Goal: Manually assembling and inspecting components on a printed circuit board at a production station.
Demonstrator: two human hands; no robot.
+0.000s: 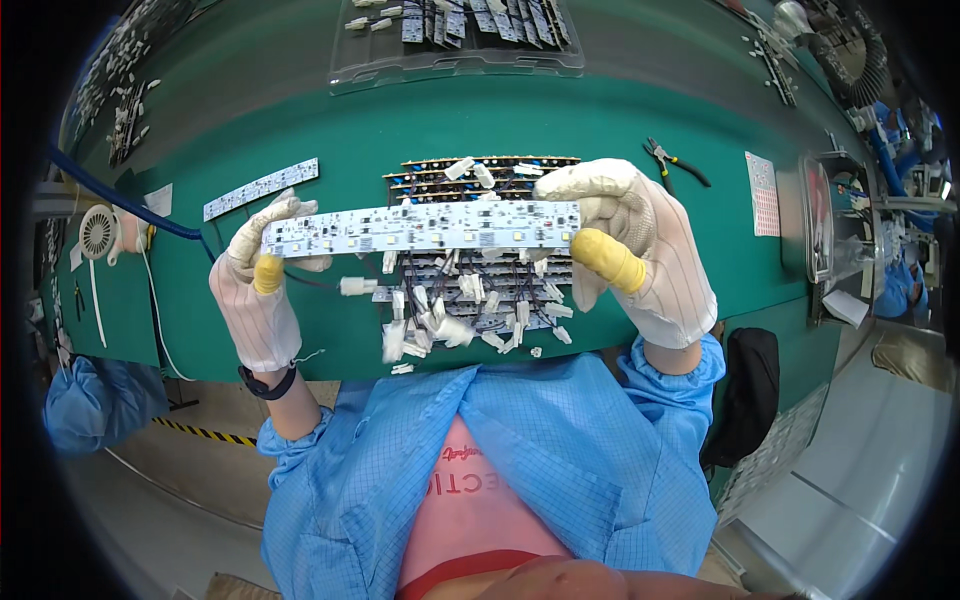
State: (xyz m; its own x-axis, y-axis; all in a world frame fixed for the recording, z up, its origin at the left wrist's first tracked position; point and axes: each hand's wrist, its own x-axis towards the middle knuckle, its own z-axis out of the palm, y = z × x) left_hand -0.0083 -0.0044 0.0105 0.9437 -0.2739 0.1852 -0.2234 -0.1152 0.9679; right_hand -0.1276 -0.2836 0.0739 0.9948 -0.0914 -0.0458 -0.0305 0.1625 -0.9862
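Observation:
Between my two hands I hold a long white circuit board with small chips along its face. My left hand, in a white glove with a yellow thumb cot, pinches its left end. At the right end my right hand, gloved the same way, grips with thumb and fingers. A lead with a white connector hangs below the board's left part. Under and behind the held board lies a stack of similar boards with dark wires and white plugs, partly hidden. Another white board strip rests beyond my left hand.
On the green mat lie pliers with dark handles, at the right. A clear tray with more boards stands at the back. A printed sheet and a clear plastic bin are far right; a small white fan is left.

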